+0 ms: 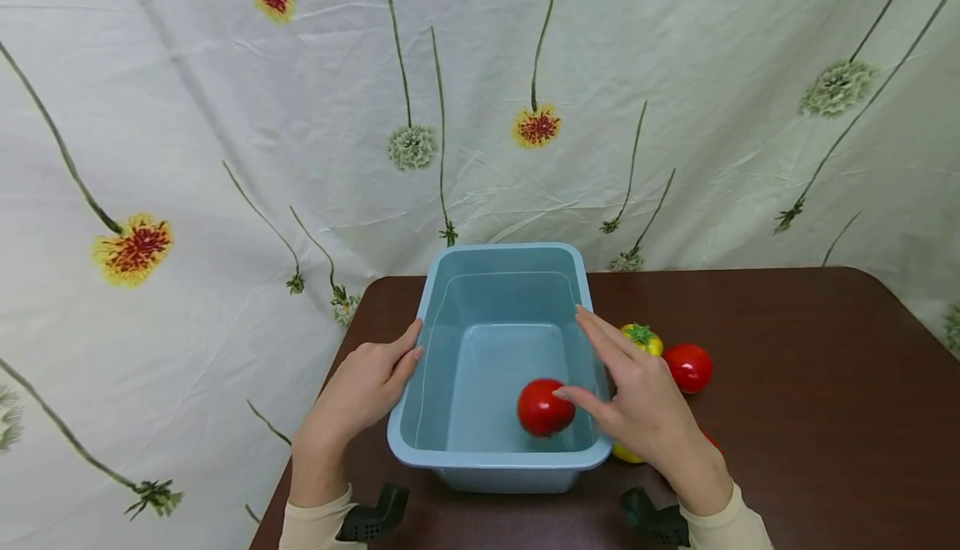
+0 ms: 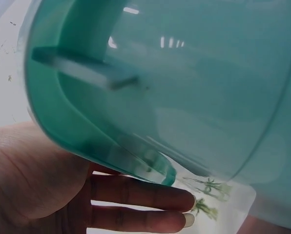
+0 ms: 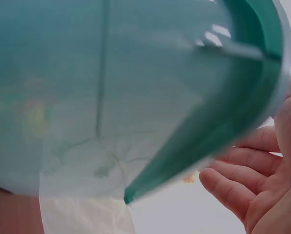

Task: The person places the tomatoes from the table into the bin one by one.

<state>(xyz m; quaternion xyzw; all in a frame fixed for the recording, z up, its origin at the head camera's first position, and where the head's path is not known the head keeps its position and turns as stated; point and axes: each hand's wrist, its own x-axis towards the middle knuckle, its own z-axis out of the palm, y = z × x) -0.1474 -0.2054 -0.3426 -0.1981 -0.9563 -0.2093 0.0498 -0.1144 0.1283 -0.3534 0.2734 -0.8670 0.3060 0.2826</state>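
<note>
A light blue plastic tub point(image 1: 517, 459) stands on the dark table, and a red tomato point(image 1: 542, 410) lies inside near its front right. At the tub's left rim is my left hand point(image 1: 367, 383), touching the side with its fingertips. The left wrist view shows those fingers point(image 2: 140, 192) straight beneath the rim. Over the right rim lies my right hand point(image 1: 648, 400), fingers extended along the edge and thumb reaching inward beside the tomato. In the right wrist view its fingers point(image 3: 245, 170) are loosely bent below the rim, apart from it in that image.
Right of the tub sit a yellow vegetable with a green leafy top point(image 1: 641, 336) and another red tomato point(image 1: 687, 368). Another yellow item point(image 1: 627, 453) is mostly hidden by tub and hand. A flowered cloth point(image 1: 495, 175) hangs behind the brown table point(image 1: 810, 383).
</note>
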